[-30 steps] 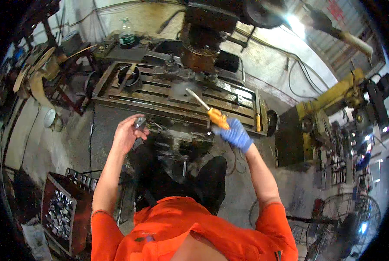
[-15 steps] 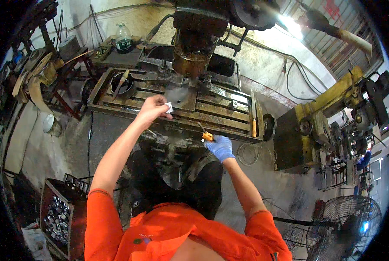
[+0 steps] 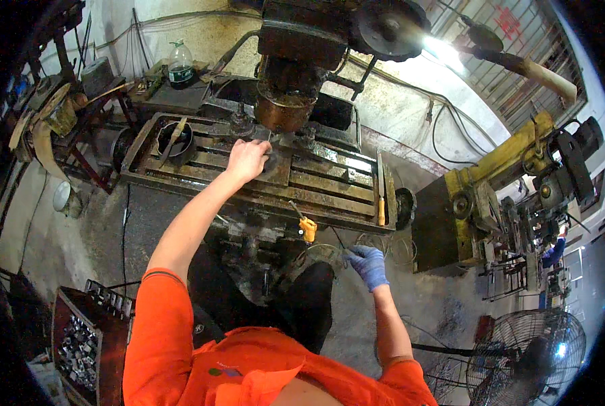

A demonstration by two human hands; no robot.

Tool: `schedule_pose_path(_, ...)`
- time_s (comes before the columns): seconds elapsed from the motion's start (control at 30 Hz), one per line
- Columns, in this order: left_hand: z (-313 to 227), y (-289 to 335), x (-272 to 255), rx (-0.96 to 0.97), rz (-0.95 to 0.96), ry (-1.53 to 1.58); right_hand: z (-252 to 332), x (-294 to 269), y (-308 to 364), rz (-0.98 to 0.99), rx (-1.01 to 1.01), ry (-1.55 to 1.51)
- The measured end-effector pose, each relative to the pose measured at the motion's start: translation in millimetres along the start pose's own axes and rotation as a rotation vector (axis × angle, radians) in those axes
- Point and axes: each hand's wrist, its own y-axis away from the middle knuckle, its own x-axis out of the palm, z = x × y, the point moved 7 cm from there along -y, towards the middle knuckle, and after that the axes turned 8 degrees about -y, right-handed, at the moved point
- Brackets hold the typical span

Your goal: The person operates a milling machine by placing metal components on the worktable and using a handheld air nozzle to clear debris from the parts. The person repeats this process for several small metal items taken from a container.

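Note:
My bare left hand (image 3: 248, 161) reaches over the slotted metal machine table (image 3: 221, 185), just below the spindle head (image 3: 285, 111). Its fingers are closed at a grey block (image 3: 279, 170) on the table; what they pinch is hidden. My right hand (image 3: 368, 265), in a blue glove, is lower and to the right, before the table. Its fingers close around the end of a thin dark rod (image 3: 339, 238). Between the hands, at the table's front edge, an orange-yellow air blow gun (image 3: 307, 229) is out of both hands, its nozzle pointing up.
A black pot (image 3: 189, 144) with a brush (image 3: 174, 141) stands on the table's left. A yellow-handled tool (image 3: 382, 211) lies along its right end. A box of metal parts (image 3: 79, 348) sits lower left, a fan (image 3: 526, 358) lower right, a yellow machine (image 3: 451, 196) right.
My left hand, earlier showing a small pale piece in its fingers, has moved to below the spindle. My right hand has let go of the blow gun and moved right and down to the rod.

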Motion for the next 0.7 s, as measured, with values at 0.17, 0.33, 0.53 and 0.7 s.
schedule_pose_path(0.17,9,-10,19,-0.012,-0.132,0.076,6,-24,8,-0.066,0.019,-0.139)
schedule_pose_path(0.33,12,-20,25,-0.263,-0.040,0.023,69,-73,10,-0.188,-0.106,-0.036)
schedule_pose_path(0.53,32,-24,28,-0.465,0.074,0.115,220,-223,-3,-0.657,-0.621,0.158)
schedule_pose_path(0.7,33,-32,34,-0.446,0.083,0.261,362,-329,-13,0.044,-1.262,-0.873)
